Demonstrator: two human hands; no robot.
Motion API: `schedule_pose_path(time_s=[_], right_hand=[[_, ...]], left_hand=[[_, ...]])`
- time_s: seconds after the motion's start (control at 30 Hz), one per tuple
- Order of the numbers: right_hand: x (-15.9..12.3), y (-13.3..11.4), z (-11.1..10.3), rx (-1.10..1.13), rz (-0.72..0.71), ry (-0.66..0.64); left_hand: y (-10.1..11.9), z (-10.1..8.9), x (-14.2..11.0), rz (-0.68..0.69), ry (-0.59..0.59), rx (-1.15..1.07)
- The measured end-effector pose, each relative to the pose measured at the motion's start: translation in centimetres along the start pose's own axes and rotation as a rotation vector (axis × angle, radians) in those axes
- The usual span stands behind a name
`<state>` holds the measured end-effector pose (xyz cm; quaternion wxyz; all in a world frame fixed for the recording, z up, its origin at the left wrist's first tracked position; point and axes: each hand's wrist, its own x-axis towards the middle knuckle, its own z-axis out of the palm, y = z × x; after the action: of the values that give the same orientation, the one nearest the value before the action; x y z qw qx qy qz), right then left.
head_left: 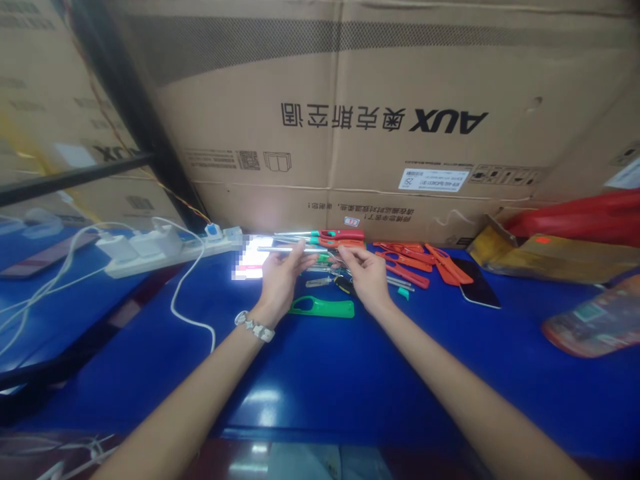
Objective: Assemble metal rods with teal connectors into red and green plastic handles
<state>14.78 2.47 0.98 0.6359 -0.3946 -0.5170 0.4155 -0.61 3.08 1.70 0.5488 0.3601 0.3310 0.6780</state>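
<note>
Fingers of the left hand and right hand pinch opposite ends of a thin metal rod, both forearms stretched forward, holding it level above the blue table near red-handled tools.

The cardboard box reads "AUX", printed upside down.

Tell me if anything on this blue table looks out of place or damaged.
Nothing looks damaged. The big cardboard box behind stands upside down, its print inverted. A smartphone lies among scattered orange handles, and one green handle sits apart below the left hand and right hand, which hold a thin metal rod.
</note>
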Motion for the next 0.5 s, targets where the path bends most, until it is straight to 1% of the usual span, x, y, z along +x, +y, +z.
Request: schedule_pose_path(time_s=[0.2, 0.4, 0.5], right_hand=[[-0.17, 0.0, 0.51, -0.019, -0.018, -0.015], [-0.12, -0.44, 0.27, 0.039, -0.014, -0.112], [-0.21, -0.57, 0.08, 0.048, -0.003, -0.14]], left_hand=[[-0.25, -0.03, -0.18, -0.058, -0.057, -0.035], [-0.14, -0.05, -0.26, -0.191, -0.048, -0.139], [-0.08, 0.04, -0.47, -0.207, -0.096, -0.17]])
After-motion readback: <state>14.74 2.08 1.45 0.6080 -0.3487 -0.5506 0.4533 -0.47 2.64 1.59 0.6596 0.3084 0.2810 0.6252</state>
